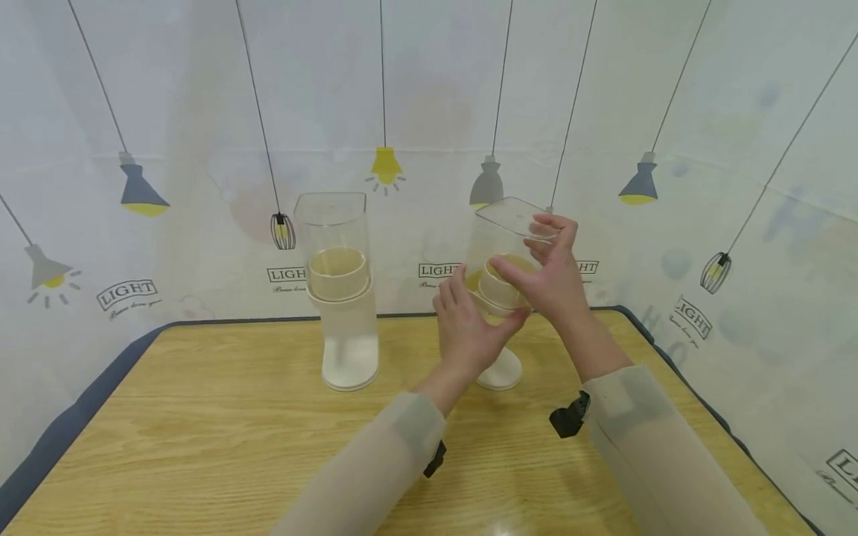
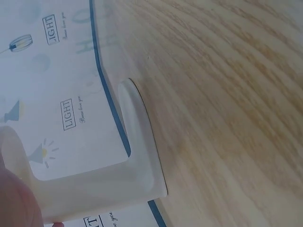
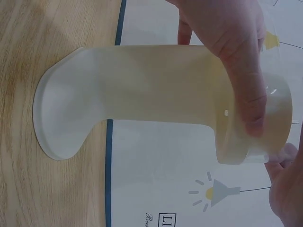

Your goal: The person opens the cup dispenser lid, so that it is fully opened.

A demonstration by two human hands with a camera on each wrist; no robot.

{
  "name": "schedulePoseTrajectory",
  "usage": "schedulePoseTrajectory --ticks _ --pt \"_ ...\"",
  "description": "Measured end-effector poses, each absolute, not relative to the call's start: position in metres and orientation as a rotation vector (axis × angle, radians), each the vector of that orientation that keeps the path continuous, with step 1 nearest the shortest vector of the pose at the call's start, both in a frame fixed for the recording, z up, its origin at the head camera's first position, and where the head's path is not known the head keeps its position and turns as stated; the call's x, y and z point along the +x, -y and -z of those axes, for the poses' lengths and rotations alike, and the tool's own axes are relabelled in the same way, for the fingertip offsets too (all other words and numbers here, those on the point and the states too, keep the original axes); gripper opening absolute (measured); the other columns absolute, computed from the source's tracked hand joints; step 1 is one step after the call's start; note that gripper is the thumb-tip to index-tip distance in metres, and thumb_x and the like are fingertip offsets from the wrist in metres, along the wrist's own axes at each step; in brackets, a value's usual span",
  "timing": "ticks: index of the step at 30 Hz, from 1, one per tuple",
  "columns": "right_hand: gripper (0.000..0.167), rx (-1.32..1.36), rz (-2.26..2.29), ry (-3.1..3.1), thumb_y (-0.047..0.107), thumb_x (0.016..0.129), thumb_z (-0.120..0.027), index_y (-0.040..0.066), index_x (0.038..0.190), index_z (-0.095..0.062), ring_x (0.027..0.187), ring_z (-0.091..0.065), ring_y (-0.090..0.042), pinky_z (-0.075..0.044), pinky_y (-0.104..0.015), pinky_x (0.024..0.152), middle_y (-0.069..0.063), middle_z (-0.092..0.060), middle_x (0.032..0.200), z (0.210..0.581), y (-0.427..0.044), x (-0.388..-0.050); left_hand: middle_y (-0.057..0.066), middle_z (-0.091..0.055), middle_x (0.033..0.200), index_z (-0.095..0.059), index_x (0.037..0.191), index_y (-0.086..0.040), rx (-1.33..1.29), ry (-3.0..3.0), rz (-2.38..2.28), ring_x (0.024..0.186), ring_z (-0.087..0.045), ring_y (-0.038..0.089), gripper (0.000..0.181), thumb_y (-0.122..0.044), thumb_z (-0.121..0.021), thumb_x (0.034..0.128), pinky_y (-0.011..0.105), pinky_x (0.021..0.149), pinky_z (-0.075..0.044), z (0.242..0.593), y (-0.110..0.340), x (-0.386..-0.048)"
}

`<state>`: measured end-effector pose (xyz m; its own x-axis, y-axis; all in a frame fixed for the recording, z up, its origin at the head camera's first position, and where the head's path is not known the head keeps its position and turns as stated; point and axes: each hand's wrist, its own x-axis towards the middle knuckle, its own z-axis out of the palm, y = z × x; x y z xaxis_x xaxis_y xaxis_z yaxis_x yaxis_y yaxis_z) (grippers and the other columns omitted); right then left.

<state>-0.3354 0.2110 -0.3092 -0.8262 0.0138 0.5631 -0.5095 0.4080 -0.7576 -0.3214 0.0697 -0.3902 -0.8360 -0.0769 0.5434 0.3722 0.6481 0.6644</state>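
Right of centre in the head view, a clear, open-topped container (image 1: 494,237) leans over a cream ring on a white stand (image 1: 501,370). My left hand (image 1: 465,327) grips the stand's upper part from the left, its thumb across the front; in the right wrist view that hand (image 3: 232,42) lies over the collar of the stand (image 3: 156,85). My right hand (image 1: 553,275) holds the container from the right, thumb in front and fingers by its rim. In the left wrist view, part of my left hand (image 2: 16,203) is beside the stand (image 2: 90,189).
A second clear container (image 1: 335,234) stands upright on a matching white stand (image 1: 350,357), to the left. Both stands are near the back edge of the wooden table (image 1: 221,417). A pale curtain (image 1: 429,89) printed with lamps hangs behind and at the sides.
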Motion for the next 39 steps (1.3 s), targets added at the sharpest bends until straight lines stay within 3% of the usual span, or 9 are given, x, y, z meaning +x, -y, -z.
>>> schedulePoseTrajectory --ticks 6,16,22,34,39 --pt "0.095 0.444 -1.432 2.167 0.024 0.089 -0.092 0.016 0.156 -0.025 0.147 -0.057 -0.039 -0.042 -0.05 0.13 -0.02 -0.045 0.161 0.308 -0.209 -0.336 0.014 -0.044 0.154 -0.024 0.165 -0.011 -0.231 2.303 1.115 0.138 -0.045 0.033 0.123 -0.071 -0.089 0.0788 0.047 0.115 -0.049 0.389 -0.068 -0.322" --pt "0.094 0.446 -1.402 2.183 0.03 0.089 -0.092 0.02 0.155 -0.026 0.147 -0.057 -0.041 -0.044 -0.05 0.128 -0.018 -0.045 0.16 0.31 -0.206 -0.34 0.015 -0.041 0.161 -0.02 0.166 -0.012 -0.352 2.287 1.462 0.146 -0.05 0.033 0.127 -0.056 -0.098 0.0762 0.051 0.122 -0.049 0.383 -0.055 -0.336" --pt "0.095 0.448 -1.405 2.185 0.03 0.089 -0.092 0.019 0.155 -0.026 0.147 -0.058 -0.04 -0.045 -0.052 0.127 -0.019 -0.045 0.161 0.308 -0.204 -0.341 0.016 -0.041 0.168 -0.017 0.171 -0.015 -0.361 2.325 1.504 0.151 -0.05 0.035 0.136 -0.059 -0.099 0.0727 0.054 0.122 -0.049 0.375 -0.054 -0.343" --pt "0.082 0.325 -1.359 2.246 0.05 0.09 -0.088 0.011 0.144 -0.039 0.15 -0.056 -0.034 -0.046 -0.054 0.125 -0.012 -0.054 0.161 0.283 -0.206 -0.338 0.011 -0.05 0.153 -0.023 0.165 -0.017 -0.326 2.341 1.46 0.13 -0.059 0.027 0.13 -0.056 -0.102 0.0693 0.044 0.107 -0.058 0.374 -0.062 -0.344" --pt "0.081 0.336 -1.333 2.304 0.05 0.091 -0.087 0.02 0.151 -0.043 0.147 -0.059 -0.039 -0.053 -0.061 0.117 -0.015 -0.051 0.167 0.28 -0.21 -0.338 0.011 -0.05 0.151 -0.023 0.164 -0.018 -0.321 2.339 1.461 0.129 -0.06 0.027 0.128 -0.055 -0.102 0.0699 0.045 0.104 -0.059 0.373 -0.064 -0.345"
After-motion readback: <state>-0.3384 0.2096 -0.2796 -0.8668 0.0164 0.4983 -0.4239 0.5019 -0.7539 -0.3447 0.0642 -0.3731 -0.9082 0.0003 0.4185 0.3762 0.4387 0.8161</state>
